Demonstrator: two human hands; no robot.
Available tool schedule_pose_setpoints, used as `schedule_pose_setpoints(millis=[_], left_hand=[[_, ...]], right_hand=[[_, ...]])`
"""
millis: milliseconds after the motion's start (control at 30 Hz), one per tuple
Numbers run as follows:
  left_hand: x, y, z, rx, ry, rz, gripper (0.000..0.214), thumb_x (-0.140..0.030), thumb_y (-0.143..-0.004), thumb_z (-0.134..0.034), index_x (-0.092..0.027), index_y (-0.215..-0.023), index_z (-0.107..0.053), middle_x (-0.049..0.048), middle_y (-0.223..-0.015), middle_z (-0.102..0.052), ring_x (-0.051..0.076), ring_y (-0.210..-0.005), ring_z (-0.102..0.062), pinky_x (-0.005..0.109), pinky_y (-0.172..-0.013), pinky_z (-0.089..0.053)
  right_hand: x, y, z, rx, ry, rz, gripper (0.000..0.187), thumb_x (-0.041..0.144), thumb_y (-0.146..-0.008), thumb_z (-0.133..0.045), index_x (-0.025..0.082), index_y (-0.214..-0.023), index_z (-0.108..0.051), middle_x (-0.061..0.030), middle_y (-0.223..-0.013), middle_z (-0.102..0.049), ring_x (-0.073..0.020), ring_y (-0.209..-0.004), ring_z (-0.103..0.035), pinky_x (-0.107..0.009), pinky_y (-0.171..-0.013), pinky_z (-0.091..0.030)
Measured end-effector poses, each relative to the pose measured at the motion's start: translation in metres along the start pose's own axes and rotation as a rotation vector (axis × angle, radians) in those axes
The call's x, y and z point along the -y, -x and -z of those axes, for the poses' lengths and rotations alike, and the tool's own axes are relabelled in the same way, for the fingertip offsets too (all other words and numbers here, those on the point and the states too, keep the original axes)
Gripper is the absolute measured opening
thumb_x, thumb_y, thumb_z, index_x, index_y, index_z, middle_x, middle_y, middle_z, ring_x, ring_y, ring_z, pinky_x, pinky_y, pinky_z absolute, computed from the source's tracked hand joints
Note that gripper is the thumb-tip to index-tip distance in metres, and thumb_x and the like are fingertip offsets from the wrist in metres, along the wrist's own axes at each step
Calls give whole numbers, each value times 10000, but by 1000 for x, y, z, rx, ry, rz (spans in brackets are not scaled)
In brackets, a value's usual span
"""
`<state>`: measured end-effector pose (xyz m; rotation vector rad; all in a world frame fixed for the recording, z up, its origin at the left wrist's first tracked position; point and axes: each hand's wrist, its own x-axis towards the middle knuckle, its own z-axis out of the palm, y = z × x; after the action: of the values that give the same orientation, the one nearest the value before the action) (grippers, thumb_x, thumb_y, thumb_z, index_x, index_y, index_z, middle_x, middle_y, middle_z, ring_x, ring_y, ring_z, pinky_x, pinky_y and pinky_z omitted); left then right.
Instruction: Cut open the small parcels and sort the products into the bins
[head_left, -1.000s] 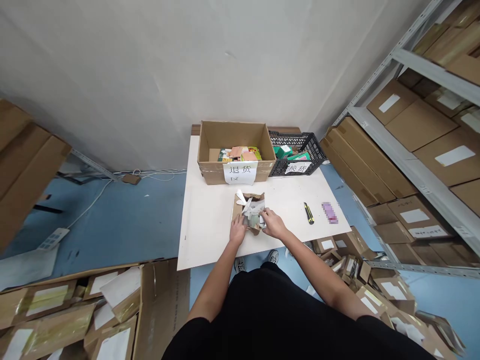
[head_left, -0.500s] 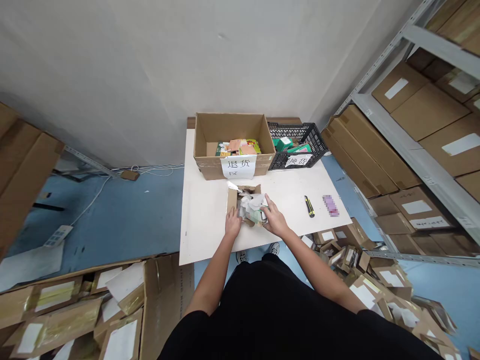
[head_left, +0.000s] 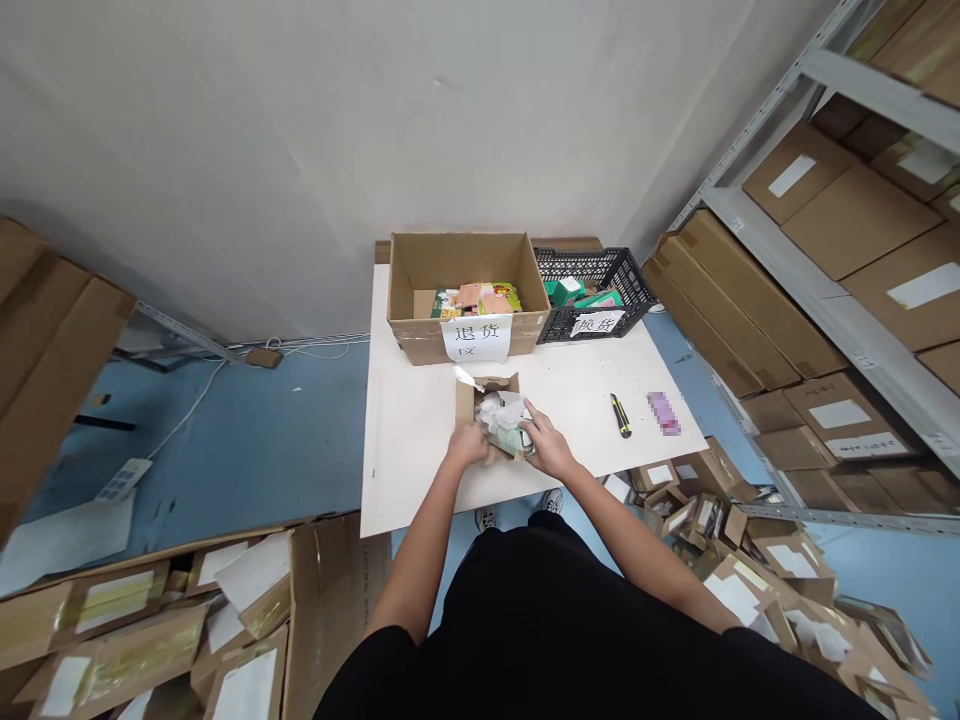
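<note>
On the white table (head_left: pixel 412 440) sits a small open cardboard box (head_left: pixel 464 402), its flaps up. Crumpled white packing paper (head_left: pixel 495 410) and a pale green item (head_left: pixel 510 440) fill it, the item partly covered. My left hand (head_left: pixel 469 444) is at the box's near left corner, fingers curled in and slightly blurred; what they pinch is hidden. At the right side, my right hand (head_left: pixel 547 442) grips the box, with its thumb over the edge beside the paper.
Behind stand a large cardboard box (head_left: pixel 420 343) with small packets and a black plastic crate (head_left: pixel 636 290) with green boxes. A utility knife (head_left: pixel 620 415) and a blurred-out purple item (head_left: pixel 664 413) lie right. Opened cartons (head_left: pixel 780 555) heap on the floor; shelving (head_left: pixel 832 310) rises right.
My left hand has gone from spread fingers on the box's left side to curled fingers at its near corner. More of the pale green item shows among the paper.
</note>
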<state>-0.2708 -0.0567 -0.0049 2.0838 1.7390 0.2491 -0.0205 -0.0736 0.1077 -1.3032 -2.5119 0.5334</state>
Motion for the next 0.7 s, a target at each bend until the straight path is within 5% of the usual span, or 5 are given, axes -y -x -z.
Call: schedule_pose_setpoints(millis=[133, 233, 300, 600, 700], left_hand=[[11, -50, 43, -145, 43, 186, 548, -172, -950, -504, -204, -1491, -585, 123, -1557, -580, 285, -1418, -528, 375, -1119, -482], [9, -83, 67, -67, 38, 275, 628, -191, -949, -530, -82, -1565, -471, 212, -1687, -393, 353, -1567, -342, 465, -1202, -411], [3, -91, 71, 5, 17, 247, 602, -169, -914, -565, -73, -1507, -542, 226, -1646, -451, 372, -1594, -288, 511, -1246, -351], [-17, -40, 39, -79, 385, 253, 415, -271, -973, -564, -275, -1355, -726, 94, -1313, -751, 292, -1261, -665, 416, -1076, -521], [-25, -37, 38, -31, 718, 0, 442, -431, -979, -613, -216, -1346, -735, 103, -1323, -748, 263, -1259, -657, 383, -1088, -519]], right_hand=[[4, -1, 2, -8, -14, 10, 610, 61, -760, -713, 220, -1335, -586, -141, -1753, -246, -344, -1534, -357, -510, -1093, -534], [6, -1, 0, -28, -28, 25, 632, 37, -743, -708, 222, -1335, -582, -145, -1756, -234, -350, -1534, -357, -520, -1089, -537], [6, -1, -2, -54, -43, 36, 637, 29, -741, -699, 219, -1338, -581, -150, -1756, -230, -357, -1526, -365, -530, -1086, -538], [-6, 1, -18, -85, -122, 49, 665, 21, -731, -698, 223, -1356, -596, -135, -1755, -236, -371, -1533, -356, -556, -1107, -523], [-7, 0, -20, -86, -130, 55, 676, 20, -736, -680, 227, -1374, -595, -123, -1756, -235, -365, -1546, -335, -565, -1127, -507]])
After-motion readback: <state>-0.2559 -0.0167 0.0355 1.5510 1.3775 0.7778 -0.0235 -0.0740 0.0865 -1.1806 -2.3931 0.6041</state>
